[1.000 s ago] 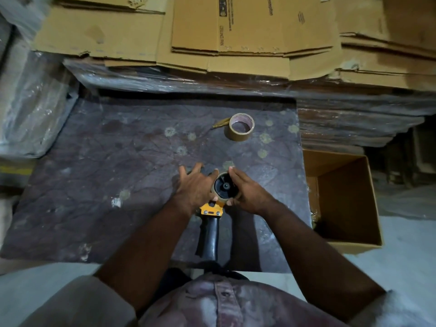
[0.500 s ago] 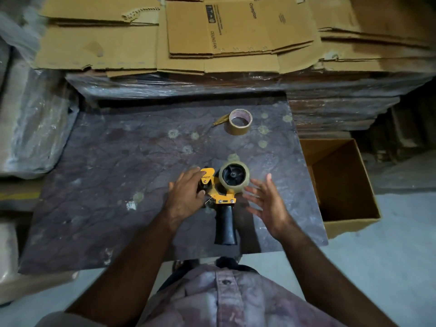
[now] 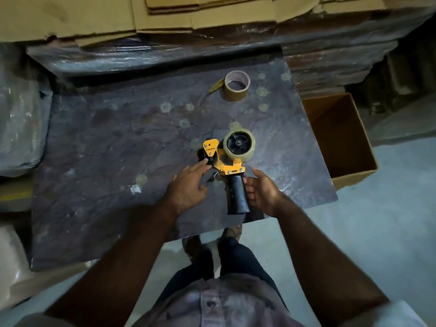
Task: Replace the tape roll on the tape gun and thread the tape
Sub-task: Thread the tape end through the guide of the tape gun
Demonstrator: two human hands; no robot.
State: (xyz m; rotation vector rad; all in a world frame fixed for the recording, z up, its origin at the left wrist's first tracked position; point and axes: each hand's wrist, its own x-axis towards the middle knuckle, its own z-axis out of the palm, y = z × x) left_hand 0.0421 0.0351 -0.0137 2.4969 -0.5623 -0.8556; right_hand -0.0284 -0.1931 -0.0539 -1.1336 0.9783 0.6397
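A yellow tape gun (image 3: 227,165) with a black handle (image 3: 237,197) lies flat on the dark table (image 3: 118,149), near its front edge. A clear tape roll (image 3: 250,154) sits on its hub. My left hand (image 3: 188,187) is just left of the gun, its index fingertip touching the black front end, fingers apart. My right hand (image 3: 262,192) lies against the right side of the handle with bent fingers touching it and the thumb apart. A brown tape roll (image 3: 233,96) stands at the far side of the table, a loose tail trailing to its left.
An open cardboard box (image 3: 354,175) stands on the floor right of the table. Flattened cartons (image 3: 94,17) are stacked behind on plastic-wrapped bundles. More wrapped bundles (image 3: 21,119) press against the table's left side. My legs stand at the front edge.
My left hand has let go of the gun's front and slid back, only a fingertip touching. My right hand has come in from the right to the handle. The view has pulled back.
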